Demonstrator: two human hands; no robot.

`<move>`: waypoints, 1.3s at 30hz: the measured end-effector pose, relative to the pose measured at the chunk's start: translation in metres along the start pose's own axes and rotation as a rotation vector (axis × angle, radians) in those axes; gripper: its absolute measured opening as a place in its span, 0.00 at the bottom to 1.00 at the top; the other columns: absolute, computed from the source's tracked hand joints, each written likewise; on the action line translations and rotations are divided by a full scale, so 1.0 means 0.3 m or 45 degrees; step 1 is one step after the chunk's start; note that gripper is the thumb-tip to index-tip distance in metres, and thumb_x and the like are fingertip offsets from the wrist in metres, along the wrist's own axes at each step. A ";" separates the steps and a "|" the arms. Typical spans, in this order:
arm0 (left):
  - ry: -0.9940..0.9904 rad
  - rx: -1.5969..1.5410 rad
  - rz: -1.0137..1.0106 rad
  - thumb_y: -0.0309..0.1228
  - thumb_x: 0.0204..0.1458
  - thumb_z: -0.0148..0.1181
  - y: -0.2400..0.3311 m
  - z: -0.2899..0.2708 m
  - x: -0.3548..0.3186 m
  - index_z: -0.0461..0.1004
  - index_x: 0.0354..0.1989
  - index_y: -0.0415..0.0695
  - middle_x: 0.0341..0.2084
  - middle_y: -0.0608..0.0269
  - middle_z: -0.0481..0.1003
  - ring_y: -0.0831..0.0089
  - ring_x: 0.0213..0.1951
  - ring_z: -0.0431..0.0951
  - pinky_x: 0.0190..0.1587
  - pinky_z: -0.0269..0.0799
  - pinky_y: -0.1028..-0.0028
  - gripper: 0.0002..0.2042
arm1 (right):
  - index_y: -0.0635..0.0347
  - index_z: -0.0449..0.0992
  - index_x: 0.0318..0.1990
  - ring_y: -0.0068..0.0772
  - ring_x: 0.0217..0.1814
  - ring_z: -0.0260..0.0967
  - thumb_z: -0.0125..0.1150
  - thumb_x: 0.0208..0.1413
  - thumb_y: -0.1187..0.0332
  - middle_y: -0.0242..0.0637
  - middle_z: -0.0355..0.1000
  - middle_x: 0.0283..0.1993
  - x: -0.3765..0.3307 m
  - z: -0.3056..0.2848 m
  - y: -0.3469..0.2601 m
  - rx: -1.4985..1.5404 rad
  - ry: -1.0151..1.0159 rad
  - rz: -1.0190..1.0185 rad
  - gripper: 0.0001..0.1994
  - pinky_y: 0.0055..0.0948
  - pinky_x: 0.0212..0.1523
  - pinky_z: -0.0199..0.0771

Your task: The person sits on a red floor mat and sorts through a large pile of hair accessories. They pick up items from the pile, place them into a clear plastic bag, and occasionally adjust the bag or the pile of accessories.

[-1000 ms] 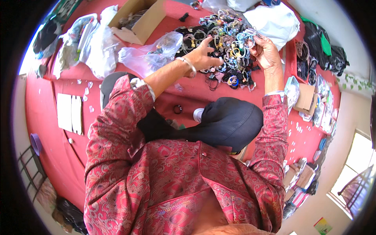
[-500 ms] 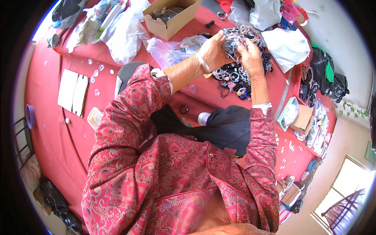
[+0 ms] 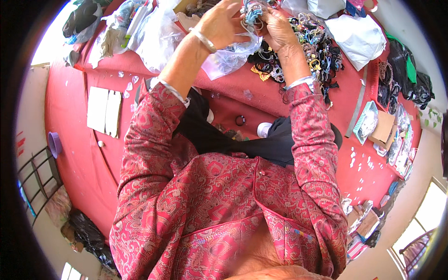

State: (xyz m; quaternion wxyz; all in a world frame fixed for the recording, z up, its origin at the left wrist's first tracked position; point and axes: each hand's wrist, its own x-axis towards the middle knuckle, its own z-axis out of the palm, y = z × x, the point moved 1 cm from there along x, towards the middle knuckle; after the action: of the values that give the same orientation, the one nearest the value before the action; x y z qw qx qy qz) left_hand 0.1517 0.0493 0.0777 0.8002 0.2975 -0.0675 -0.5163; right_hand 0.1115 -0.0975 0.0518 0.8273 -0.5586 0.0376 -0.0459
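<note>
At the top of the head view, my right hand (image 3: 279,31) pinches a bunch of grey and light-blue hair ties (image 3: 253,14). Beside the bunch on its left is my left hand (image 3: 219,24), its fingers spread apart and their tips close to the loops. Whether those tips touch the loops is hard to make out. Behind and to the right of my right wrist lies a heap of mixed hair ties (image 3: 319,53), mostly black with coloured charms. A yellow bow (image 3: 260,73) shows at its near edge.
A clear plastic bag (image 3: 223,64) lies under my hands, with a cardboard box (image 3: 186,19) behind. To the right are a white bag (image 3: 357,38), a blue basket (image 3: 365,116) and a small carton (image 3: 383,129). White boards (image 3: 103,111) lie left on the red cloth.
Both hands have moved up and left with the bunch, away from over the heap. My left hand has spread its fingers and come off the bunch. The whole view has shifted.
</note>
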 end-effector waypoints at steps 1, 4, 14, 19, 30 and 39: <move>0.337 0.046 -0.143 0.44 0.56 0.37 0.029 -0.011 -0.011 0.66 0.43 0.46 0.36 0.61 0.70 0.66 0.37 0.71 0.42 0.65 0.61 0.17 | 0.61 0.71 0.40 0.23 0.31 0.70 0.47 0.54 0.66 0.41 0.73 0.35 0.013 -0.022 0.032 0.130 -0.041 0.121 0.11 0.18 0.25 0.65; 0.797 1.441 0.187 0.42 0.52 0.43 0.023 -0.156 -0.006 0.65 0.47 0.44 0.44 0.57 0.69 0.64 0.45 0.71 0.44 0.67 0.60 0.19 | 0.58 0.70 0.41 0.25 0.29 0.70 0.50 0.54 0.64 0.36 0.73 0.33 0.053 -0.084 0.151 0.475 -0.125 0.260 0.11 0.19 0.21 0.65; 0.380 3.193 -0.901 0.31 0.45 0.53 -0.111 -0.193 -0.025 0.76 0.36 0.44 0.39 0.58 0.75 0.58 0.47 0.71 0.53 0.39 0.39 0.11 | 0.58 0.72 0.38 0.29 0.31 0.72 0.46 0.54 0.69 0.35 0.73 0.33 0.045 -0.204 0.376 0.030 0.160 0.694 0.08 0.31 0.31 0.75; 0.219 3.193 -1.218 0.30 0.45 0.53 -0.121 -0.112 -0.038 0.75 0.41 0.45 0.42 0.57 0.73 0.57 0.48 0.70 0.53 0.32 0.33 0.13 | 0.58 0.75 0.32 0.26 0.24 0.71 0.48 0.48 0.69 0.33 0.73 0.29 0.044 -0.145 0.436 -0.441 0.371 0.758 0.09 0.26 0.22 0.73; 0.352 3.165 -1.344 0.32 0.46 0.54 -0.113 -0.056 -0.057 0.71 0.46 0.48 0.49 0.61 0.68 0.57 0.53 0.65 0.52 0.39 0.33 0.16 | 0.61 0.72 0.39 0.49 0.45 0.67 0.46 0.45 0.62 0.52 0.70 0.40 0.052 -0.190 0.480 -1.942 -0.219 0.285 0.16 0.40 0.46 0.66; 0.223 3.206 -1.366 0.32 0.47 0.53 -0.106 -0.115 -0.085 0.70 0.48 0.48 0.50 0.60 0.67 0.56 0.54 0.64 0.53 0.41 0.37 0.17 | 0.60 0.69 0.39 0.50 0.40 0.70 0.49 0.46 0.69 0.50 0.68 0.40 0.026 -0.131 0.310 -2.377 0.135 -0.068 0.12 0.43 0.36 0.71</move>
State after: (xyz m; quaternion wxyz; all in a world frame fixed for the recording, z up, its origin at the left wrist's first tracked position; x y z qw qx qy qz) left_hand 0.1293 0.0761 0.0374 -0.3028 0.8373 -0.3138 -0.3297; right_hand 0.1179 -0.1001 -0.0493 0.0395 -0.9948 0.0842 -0.0415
